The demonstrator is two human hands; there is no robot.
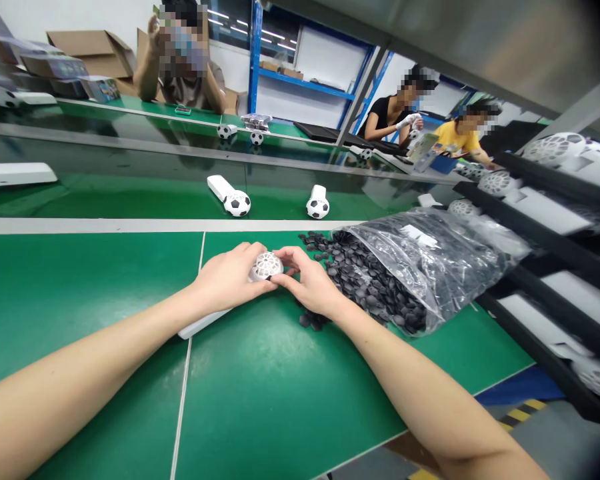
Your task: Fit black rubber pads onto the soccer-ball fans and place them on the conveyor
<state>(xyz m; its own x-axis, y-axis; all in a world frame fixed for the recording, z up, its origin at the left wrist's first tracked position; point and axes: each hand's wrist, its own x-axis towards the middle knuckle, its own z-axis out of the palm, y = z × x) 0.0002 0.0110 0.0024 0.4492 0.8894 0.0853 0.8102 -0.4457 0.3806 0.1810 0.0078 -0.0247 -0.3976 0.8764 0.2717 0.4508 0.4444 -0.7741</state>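
Note:
My left hand (pixel 229 275) grips a white hand-held fan (pixel 265 267) by its round grilled head; the fan's handle runs back under my wrist on the green table (pixel 105 300). My right hand (pixel 307 283) pinches the right rim of the same fan head. Just right of my right hand lies a heap of small black plastic pieces (pixel 365 283) spilling from an open clear plastic bag (pixel 430 257). A few loose black pieces lie under my right wrist.
Two finished fans with football-patterned heads (pixel 237 203) (pixel 318 207) lie on the dark conveyor belt beyond the white strip. Black racks with white fan parts (pixel 555 193) stand at the right. Three people sit across the belt; cardboard boxes (pixel 93 50) are at the far left.

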